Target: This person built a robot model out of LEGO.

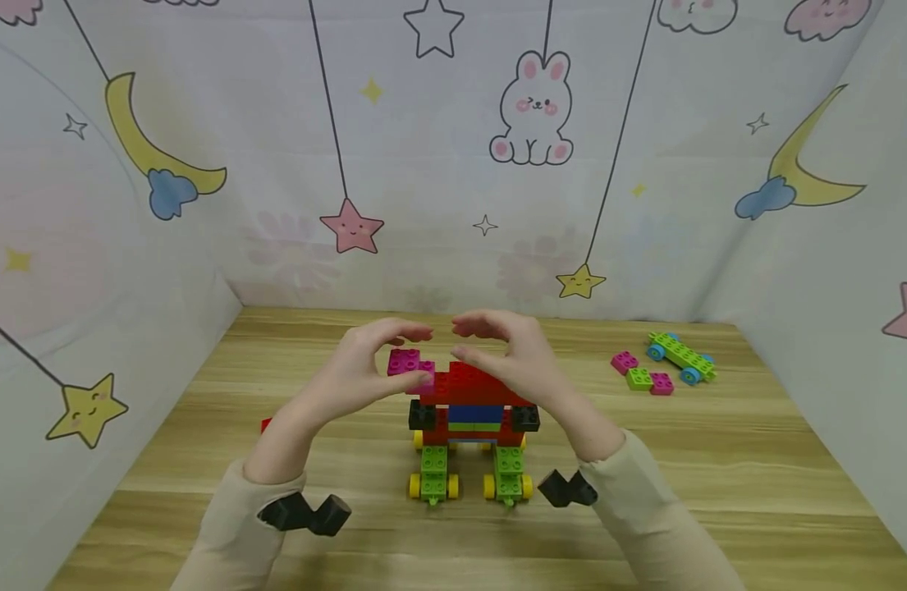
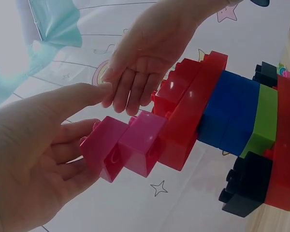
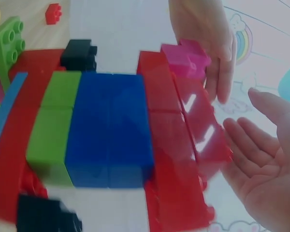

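Note:
A toy-brick figure stands mid-table, with red bricks point(image 1: 477, 379) across its top, blue bricks point(image 1: 475, 413) below and black bricks point(image 1: 525, 418) at the sides. Its feet are green wheeled bases point(image 1: 434, 474) with yellow wheels. Two pink bricks point(image 2: 143, 137) step outward and up from its left end. My left hand point(image 1: 342, 373) curves loosely around these pink bricks, thumb in front and fingers behind; whether it touches them is unclear. On the other side, my right hand point(image 3: 275, 169) is beside the red top, fingers loosely bent and holding nothing.
At the right back lie a green wheeled base point(image 1: 680, 355) with blue wheels, a green brick point(image 1: 639, 378) and pink bricks point(image 1: 661, 383). A red brick point(image 3: 53, 13) lies on the left of the table, mostly behind my left arm in the head view. Printed cloth point(image 1: 438, 164) surrounds the tabletop.

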`<state>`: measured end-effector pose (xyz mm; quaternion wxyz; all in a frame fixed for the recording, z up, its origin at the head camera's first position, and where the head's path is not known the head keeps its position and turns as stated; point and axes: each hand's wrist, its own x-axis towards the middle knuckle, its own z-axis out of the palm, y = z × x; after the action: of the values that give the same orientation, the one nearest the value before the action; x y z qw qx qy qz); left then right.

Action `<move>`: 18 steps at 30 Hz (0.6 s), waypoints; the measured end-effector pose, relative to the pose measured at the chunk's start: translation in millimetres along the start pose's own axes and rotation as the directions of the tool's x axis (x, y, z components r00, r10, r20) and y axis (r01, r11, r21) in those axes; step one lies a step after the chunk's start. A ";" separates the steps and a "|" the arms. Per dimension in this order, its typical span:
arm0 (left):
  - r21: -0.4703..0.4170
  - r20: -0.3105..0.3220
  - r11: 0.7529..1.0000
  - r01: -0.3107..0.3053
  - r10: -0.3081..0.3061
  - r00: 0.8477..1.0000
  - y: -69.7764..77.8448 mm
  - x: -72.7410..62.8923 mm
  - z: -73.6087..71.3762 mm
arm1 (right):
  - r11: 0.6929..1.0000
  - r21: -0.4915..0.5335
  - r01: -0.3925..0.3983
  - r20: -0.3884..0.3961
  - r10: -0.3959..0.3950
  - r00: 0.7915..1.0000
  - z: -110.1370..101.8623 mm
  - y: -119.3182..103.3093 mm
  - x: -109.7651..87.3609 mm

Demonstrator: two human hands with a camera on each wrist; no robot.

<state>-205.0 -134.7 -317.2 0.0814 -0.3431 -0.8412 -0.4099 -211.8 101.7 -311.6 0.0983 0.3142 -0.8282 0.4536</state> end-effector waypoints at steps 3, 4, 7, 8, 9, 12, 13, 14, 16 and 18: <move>0.014 -0.013 1.000 -0.020 0.020 1.000 5.4 2.7 0.0 | 1.000 -0.026 0.010 -0.042 -0.011 0.999 -10.3 0.5 -3.6; 0.018 -0.014 1.000 -0.024 0.024 1.000 7.6 3.6 -0.1 | 0.999 -0.032 0.007 -0.056 -0.009 0.998 -14.0 0.9 -4.8; 0.024 0.000 0.999 -0.035 0.035 0.999 14.9 8.2 0.1 | 0.999 -0.047 -0.009 -0.091 0.005 0.996 -26.3 3.2 -8.6; 0.023 0.008 0.999 -0.038 0.038 0.999 17.9 10.1 0.3 | 0.999 -0.047 -0.023 -0.099 0.018 0.995 -30.8 3.7 -9.9; 0.020 0.016 0.999 -0.040 0.039 0.999 20.7 12.2 0.7 | 0.998 -0.048 -0.031 -0.108 0.025 0.994 -35.4 4.8 -11.1; 0.020 0.037 0.998 -0.055 0.054 0.998 28.5 19.7 3.1 | 0.997 -0.048 -0.058 -0.134 0.051 0.990 -49.1 8.5 -14.8; 0.022 0.041 0.998 -0.063 0.062 0.997 30.9 22.3 4.3 | 0.997 -0.050 -0.065 -0.146 0.057 0.988 -53.6 10.7 -16.3; 0.026 0.045 0.997 -0.070 0.069 0.997 32.7 25.0 5.9 | 0.996 -0.054 -0.071 -0.159 0.062 0.985 -58.0 13.7 -17.9; 0.034 0.060 0.996 -0.081 0.079 0.995 35.9 29.6 9.3 | 0.995 -0.068 -0.069 -0.192 0.055 0.980 -66.5 20.3 -21.5; 0.048 0.083 0.995 -0.085 0.081 0.993 38.7 33.6 13.2 | 0.995 -0.073 -0.067 -0.225 0.049 0.973 -74.9 28.3 -25.8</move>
<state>-203.5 -91.1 -287.2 0.0728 -0.3922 -0.8390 -0.3702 -218.0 184.9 -300.0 0.1900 0.2328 -0.8382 0.4550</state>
